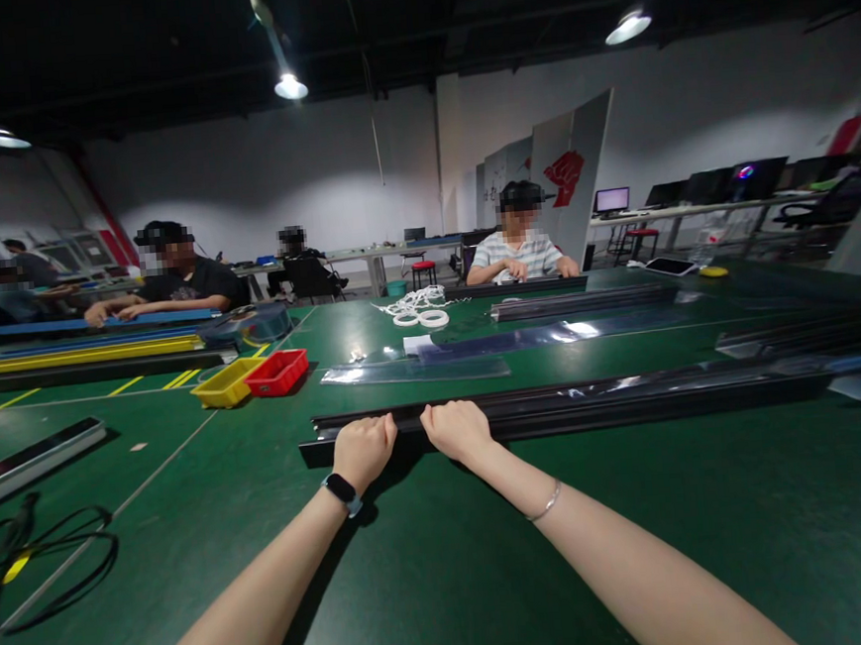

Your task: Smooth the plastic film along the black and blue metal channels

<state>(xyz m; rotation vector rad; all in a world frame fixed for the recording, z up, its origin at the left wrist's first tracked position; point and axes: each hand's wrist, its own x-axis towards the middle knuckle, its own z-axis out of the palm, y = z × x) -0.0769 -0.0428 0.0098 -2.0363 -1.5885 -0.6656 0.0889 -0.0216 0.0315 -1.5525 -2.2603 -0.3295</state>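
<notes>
A long black channel-shaped profile (631,406) lies across the green table in front of me. Near its left end my left hand (366,447) is closed around the near edge, a dark watch on its wrist. A short way to the right, my right hand (458,430) also grips the profile with curled fingers. A glossy clear strip (577,391) appears to lie along the profile's top, right of my hands. Beyond the profile, a clear plastic strip (412,372) lies flat on the table. My fingertips are hidden behind the profile.
Left of the profile stand a yellow bin (221,387) and a red bin (277,372). White tape rolls (421,319) lie farther back. Black cables (53,551) and a long light-framed bar (35,461) are at left. More dark profiles (819,334) lie right. Co-workers sit across the table.
</notes>
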